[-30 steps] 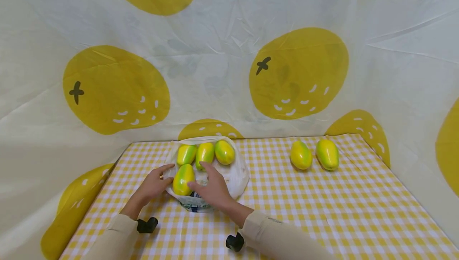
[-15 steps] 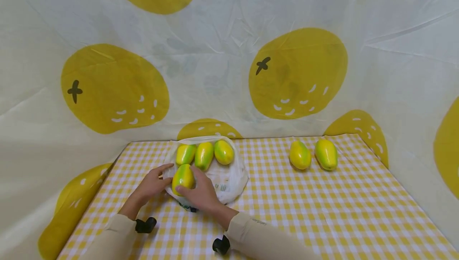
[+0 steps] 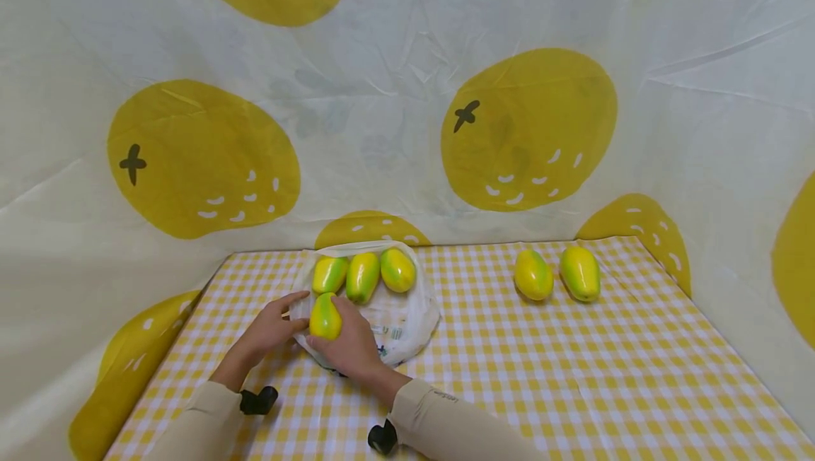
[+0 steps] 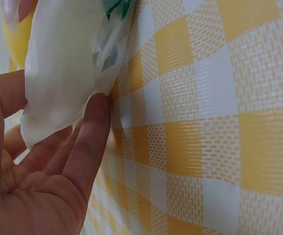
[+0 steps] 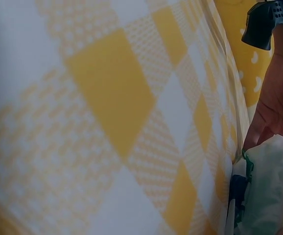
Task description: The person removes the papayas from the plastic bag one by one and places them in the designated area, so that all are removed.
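In the head view, an open white plastic bag [image 3: 422, 309] lies on the table with several yellow-green papayas in it. Three papayas [image 3: 362, 277] form a row at its far side. My right hand [image 3: 352, 345] holds another papaya [image 3: 326, 317] from its right side, near the bag's front left. My left hand [image 3: 270, 327] holds the bag's left rim. In the left wrist view, the bag's edge [image 4: 58, 83] passes between the thumb and the fingers [image 4: 90, 137]. The right wrist view mostly shows tablecloth, with my left hand and part of the bag [image 5: 266, 191] at its right.
Two more papayas, a left one [image 3: 533, 275] and a right one [image 3: 581, 273], lie side by side at the table's far right. A yellow-checked cloth [image 3: 541, 376] covers the table. Behind it hangs a white curtain [image 3: 376, 129] printed with large yellow fruit.
My right hand has moved left and taken hold of the front papaya, which now stands more upright and slightly turned. My left hand stays at the bag's rim.
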The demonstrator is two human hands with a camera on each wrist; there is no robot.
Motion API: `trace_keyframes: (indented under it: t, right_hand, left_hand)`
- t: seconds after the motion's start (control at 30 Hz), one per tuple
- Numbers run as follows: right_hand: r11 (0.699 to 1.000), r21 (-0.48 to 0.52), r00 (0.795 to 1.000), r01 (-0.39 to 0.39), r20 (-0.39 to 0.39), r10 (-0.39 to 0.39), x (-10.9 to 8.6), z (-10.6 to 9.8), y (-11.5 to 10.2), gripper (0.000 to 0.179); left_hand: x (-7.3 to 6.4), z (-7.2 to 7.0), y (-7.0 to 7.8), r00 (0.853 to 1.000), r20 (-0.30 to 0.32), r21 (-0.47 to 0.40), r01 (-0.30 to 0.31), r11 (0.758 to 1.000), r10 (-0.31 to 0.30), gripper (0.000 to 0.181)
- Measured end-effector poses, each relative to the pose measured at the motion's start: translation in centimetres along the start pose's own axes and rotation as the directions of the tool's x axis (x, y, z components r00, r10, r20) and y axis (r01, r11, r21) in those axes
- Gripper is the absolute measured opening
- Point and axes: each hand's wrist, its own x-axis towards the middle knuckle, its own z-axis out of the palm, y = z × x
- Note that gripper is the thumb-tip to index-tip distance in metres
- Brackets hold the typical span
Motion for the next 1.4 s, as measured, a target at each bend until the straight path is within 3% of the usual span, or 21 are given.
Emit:
trace_keyframes:
  t: [0.43,0.63,1.4]
  right_hand:
    - [0.999,0.023,0.999,0.044,-0.011,-0.043,-0.4,-0.6,-0.4,0.070]
    - [0.999,0.024,0.999,0.049,-0.001,-0.049,-0.7,-0.9,-0.4,0.071]
    - [1.000,0.020,1.000,0.016,-0.001,-0.016,-1.4,-3.6,-1.3,0.075]
  left_hand:
    - [0.1,0.2,-0.2,1.000,-0.013,-0.022,0.014,1.000,-0.014,0.063]
    - [0.1,0.1,-0.2,1.000,-0.016,0.011,0.000,1.000,0.000,0.064]
    - [-0.1,0.1,0.1,0.999,-0.030,0.019,0.046,0.999,-0.045,0.063]
